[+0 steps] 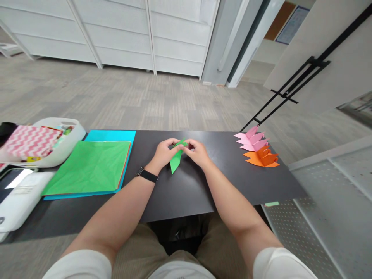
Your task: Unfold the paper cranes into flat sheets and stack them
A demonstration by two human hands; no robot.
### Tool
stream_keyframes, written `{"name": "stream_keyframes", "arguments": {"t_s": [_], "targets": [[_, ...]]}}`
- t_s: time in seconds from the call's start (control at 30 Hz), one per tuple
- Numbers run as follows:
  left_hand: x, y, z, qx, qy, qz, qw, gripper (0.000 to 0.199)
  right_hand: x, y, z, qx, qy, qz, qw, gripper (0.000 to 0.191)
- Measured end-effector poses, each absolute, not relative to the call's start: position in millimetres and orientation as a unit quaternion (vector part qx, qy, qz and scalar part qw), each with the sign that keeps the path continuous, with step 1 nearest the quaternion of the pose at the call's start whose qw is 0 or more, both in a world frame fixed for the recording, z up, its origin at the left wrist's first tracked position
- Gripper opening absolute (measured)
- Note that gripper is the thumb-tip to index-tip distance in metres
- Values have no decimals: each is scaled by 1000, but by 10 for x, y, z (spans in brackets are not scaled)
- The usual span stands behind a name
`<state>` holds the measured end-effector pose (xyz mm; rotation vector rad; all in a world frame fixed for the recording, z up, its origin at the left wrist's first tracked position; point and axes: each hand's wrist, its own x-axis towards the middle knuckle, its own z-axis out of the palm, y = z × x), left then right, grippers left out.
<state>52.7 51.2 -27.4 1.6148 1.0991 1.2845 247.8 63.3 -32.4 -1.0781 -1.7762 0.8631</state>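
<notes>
A folded piece of green paper [176, 161] is held over the middle of the dark table, one pointed end hanging down toward me. My left hand [164, 153] pinches it from the left, thumb on top. From the right, my right hand [198, 152] grips its upper part, thumb close to the other thumb. The fingers hide much of the upper folds. At the table's right lie folded pink paper shapes [252, 140] and a folded orange paper shape [262, 157], all with pointed tips.
On the left, green paper sheets [93, 166] lie over blue sheets [112, 135]. Beyond them stands a white basket [68, 141] with a pink zigzag-patterned item [33, 141]. A white device [26, 201] sits at the near left. The dark table [186, 197] ends just before my lap.
</notes>
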Motion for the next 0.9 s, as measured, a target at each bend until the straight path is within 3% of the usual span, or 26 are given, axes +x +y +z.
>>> {"name": "stream_keyframes", "arguments": {"t_s": [0.3,0.77,0.9], "targets": [[582,494,-280,519,385,529,551,39,2595,616,-171,-359,-665,462,463,50],[636,439,-210,480,348,498,633,47,2605,585,-144,-378,-664,370,528,33],[648,414,-215,489,336,468,655,47,2591,563,-95,-388,-658,350,542,37]]}}
